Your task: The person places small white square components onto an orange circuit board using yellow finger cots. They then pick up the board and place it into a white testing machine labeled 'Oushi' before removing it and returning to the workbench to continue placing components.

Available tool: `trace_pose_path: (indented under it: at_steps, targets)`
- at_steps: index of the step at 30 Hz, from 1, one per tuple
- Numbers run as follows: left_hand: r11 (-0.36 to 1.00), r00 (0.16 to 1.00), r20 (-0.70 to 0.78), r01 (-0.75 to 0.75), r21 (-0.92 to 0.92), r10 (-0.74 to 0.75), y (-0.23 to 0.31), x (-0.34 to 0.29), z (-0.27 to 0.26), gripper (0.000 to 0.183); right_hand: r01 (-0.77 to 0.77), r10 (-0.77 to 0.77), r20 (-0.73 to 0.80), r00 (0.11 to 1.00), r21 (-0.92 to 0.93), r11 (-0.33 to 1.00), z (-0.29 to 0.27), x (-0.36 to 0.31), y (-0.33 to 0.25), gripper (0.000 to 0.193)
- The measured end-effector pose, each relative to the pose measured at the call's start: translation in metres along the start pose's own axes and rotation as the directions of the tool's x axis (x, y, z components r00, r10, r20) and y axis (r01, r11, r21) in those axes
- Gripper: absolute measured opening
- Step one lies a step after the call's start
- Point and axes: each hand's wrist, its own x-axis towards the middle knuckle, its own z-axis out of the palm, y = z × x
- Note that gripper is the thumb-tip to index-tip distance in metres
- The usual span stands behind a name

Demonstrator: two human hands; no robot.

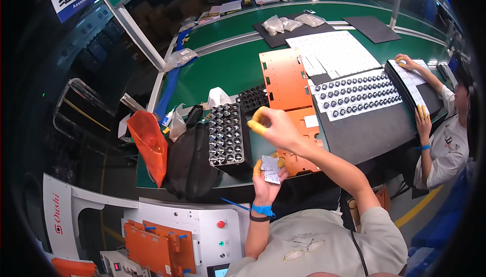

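Observation:
My left hand, with yellow finger covers and a blue band at its wrist, is closed around small flat silver-white plates. Up and to the right of the black rack, my right hand reaches across with its thumb and fingers, also in yellow covers, curled together in a pinch. Whatever it may hold is too small or hidden to make out. Rows of round, shiny-topped black cylinders fill the rack. Behind my right forearm lies an orange fixture plate with holes and slots, partly covered by the arm.
A second black rack stands behind. Rightward, black round parts sit in rows on a white sheet. A co-worker handles a long white-topped piece. An orange bag and black cloth lie left; a white machine stands in front.

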Motion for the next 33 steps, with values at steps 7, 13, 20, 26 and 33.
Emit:
trace_pose_path:
  at_steps: [7,13,20,26,33]
  targets:
    - [0.984,0.993,0.048,-0.114,0.134,0.108,-0.002,0.019,0.035,0.048,-0.240,0.185,0.168,0.968,0.422,0.874,-0.050,-0.059,0.009,0.014]
    - [0.913,0.965,0.163,-0.249,0.322,0.206,-0.010,0.015,0.046,0.051,-0.103,0.058,0.133,0.989,0.370,0.923,-0.054,-0.106,0.013,0.021]
    - [0.847,0.973,0.141,-0.229,0.480,0.183,-0.013,0.007,0.051,0.053,-0.077,0.044,0.106,0.993,0.330,0.941,-0.052,-0.107,0.017,0.029]
    - [0.783,0.962,0.095,-0.265,0.563,0.257,-0.019,0.004,0.051,0.053,0.068,-0.081,0.118,0.990,0.112,0.991,-0.056,-0.101,0.003,0.033]
    - [0.837,0.964,0.210,-0.249,0.488,0.165,-0.008,-0.002,0.031,0.051,0.245,-0.245,0.081,0.966,0.011,0.969,-0.048,-0.101,0.019,0.033]
